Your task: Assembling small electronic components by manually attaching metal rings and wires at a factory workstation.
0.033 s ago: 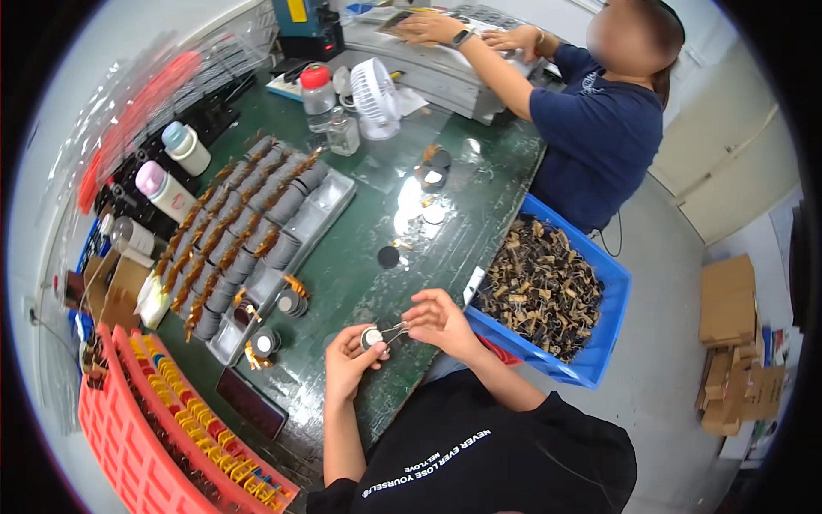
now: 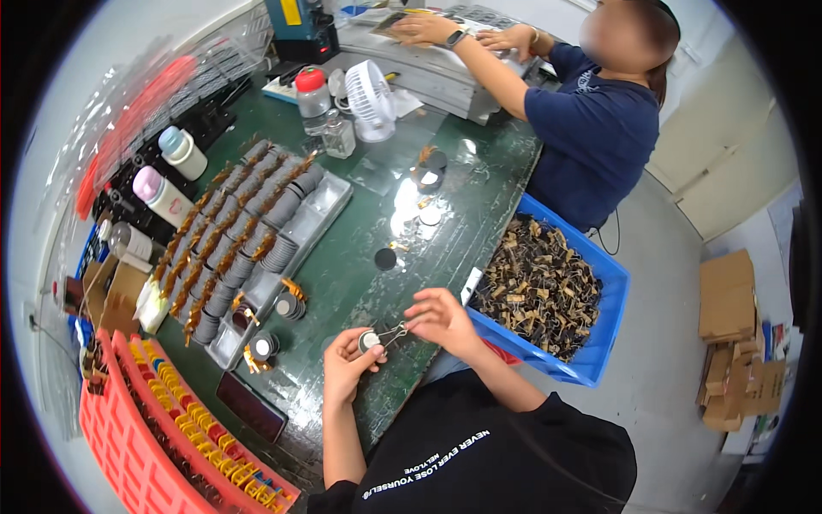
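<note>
My left hand (image 2: 344, 367) is closed round a small round disc (image 2: 369, 340) with a pale face and dark rim, just above the near edge of the green table. From it, thin looped metallic wires (image 2: 396, 334) reach across to my right hand (image 2: 443, 321). That hand pinches their far end between thumb and forefinger, its other fingers curled loosely. Left of my hands stand two short stacks of discs (image 2: 264, 344) with orange-brown strips. A single black disc (image 2: 385, 259) lies flat on the tabletop further away.
A plastic tray (image 2: 321, 224) of grey disc rows with brown strips fills the left. Red racks (image 2: 111, 411) stand near left. A blue bin (image 2: 618, 317) of small dark and tan parts sits right. A white fan (image 2: 370, 103) stands far; across, a co-worker (image 2: 591, 120) handles a sheet.
The view has shifted slightly. My hands keep their hold, and the wires between them now show more of their loops.
</note>
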A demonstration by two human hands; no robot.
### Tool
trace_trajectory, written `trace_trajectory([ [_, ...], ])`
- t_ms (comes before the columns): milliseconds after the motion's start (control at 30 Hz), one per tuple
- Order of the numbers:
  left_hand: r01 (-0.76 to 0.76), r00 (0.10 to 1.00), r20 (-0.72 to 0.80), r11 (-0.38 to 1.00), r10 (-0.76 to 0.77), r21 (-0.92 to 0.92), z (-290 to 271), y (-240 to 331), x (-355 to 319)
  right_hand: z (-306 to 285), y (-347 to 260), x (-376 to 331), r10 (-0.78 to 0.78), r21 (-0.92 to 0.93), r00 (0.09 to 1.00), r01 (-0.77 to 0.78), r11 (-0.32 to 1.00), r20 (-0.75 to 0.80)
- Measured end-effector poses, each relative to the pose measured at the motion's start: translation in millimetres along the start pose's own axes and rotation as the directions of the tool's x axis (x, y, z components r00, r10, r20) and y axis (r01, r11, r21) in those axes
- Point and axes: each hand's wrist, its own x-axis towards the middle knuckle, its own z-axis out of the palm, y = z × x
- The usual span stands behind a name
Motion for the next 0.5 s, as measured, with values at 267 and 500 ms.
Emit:
trace_trajectory([
  [267, -0.080, 0.993, 0.047, 0.914, 0.107, -0.397, -3, 10, -1, -181, -16, 32, -0.283, -0.423, 0.661, -0.058, 0.904, -0.695],
  [500, -0.061, 0.983, 0.064, 0.638, 0.170, -0.767, -11, -8, 2, -222, 29, 54, -0.288, -0.871, 0.831, -0.399, 0.288, -0.476],
])
